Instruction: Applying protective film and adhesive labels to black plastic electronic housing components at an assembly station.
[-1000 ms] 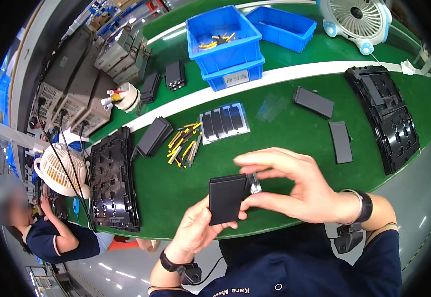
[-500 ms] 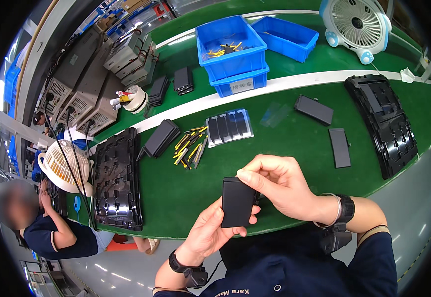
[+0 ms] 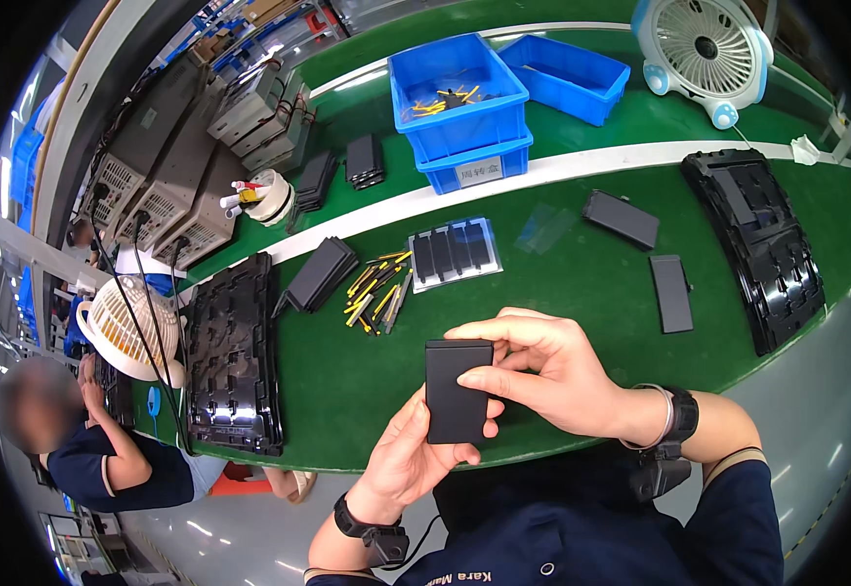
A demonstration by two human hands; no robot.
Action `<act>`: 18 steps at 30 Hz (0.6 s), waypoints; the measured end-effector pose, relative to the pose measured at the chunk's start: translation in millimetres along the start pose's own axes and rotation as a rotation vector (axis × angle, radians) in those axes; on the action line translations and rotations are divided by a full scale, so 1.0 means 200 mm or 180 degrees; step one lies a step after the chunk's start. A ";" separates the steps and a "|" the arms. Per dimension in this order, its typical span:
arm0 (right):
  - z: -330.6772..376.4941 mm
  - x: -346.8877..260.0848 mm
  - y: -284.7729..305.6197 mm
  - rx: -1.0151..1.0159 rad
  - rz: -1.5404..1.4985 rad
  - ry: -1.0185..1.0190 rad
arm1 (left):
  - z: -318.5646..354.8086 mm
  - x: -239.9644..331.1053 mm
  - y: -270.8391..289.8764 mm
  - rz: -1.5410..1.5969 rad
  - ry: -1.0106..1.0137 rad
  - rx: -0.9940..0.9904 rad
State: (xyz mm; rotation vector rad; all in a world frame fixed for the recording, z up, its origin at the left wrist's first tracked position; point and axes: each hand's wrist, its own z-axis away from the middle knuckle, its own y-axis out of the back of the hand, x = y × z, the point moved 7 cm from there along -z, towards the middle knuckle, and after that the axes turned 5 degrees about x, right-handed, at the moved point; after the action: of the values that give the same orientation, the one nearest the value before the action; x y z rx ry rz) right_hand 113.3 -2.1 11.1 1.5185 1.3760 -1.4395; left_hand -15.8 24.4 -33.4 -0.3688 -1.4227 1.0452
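Black and matte, the flat rectangular plastic block (image 3: pixel 457 391) stands upright, held over the near edge of the green work surface (image 3: pixel 562 293). The left hand (image 3: pixel 415 459) supports it from below, fingers curled around its lower end. The right hand (image 3: pixel 542 376) closes on its upper right corner, thumb on the near face and fingertips along the top edge (both hands are therefore shut on the same part).

Beyond the hands, on the green surface:
- a loose pile of yellow and black pins (image 3: pixel 376 293);
- a clear sheet carrying a row of black strips (image 3: pixel 453 254), just right of the pins;
- a stack of dark flat covers (image 3: pixel 318 273), just left of the pins;
- two separate black flat plates (image 3: pixel 621 218) (image 3: pixel 671 291), to the right;
- one long black moulded tray (image 3: pixel 232 361) at the left and another (image 3: pixel 757 244) at the right.

Stacked blue plastic bins (image 3: pixel 459 107) stand further back, with a small white-and-blue fan (image 3: pixel 704 54) to their right.
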 end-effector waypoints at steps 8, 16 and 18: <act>0.02 0.03 -0.02 0.0191 -0.0582 -0.0363 | -0.01 -0.02 0.02 0.0240 0.0026 -0.0001; 0.01 0.06 0.01 0.0659 -0.0656 -0.0389 | -0.03 -0.08 -0.01 -0.0024 0.0130 -0.0111; 0.02 0.08 0.01 0.0711 -0.0743 -0.0581 | -0.03 -0.08 -0.02 -0.0113 0.0101 -0.0090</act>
State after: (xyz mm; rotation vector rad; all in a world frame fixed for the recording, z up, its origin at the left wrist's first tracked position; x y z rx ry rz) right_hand 110.7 -2.2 -6.2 1.3511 1.3512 -1.8814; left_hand -5.6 12.4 -42.5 -0.3779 -1.4122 0.9875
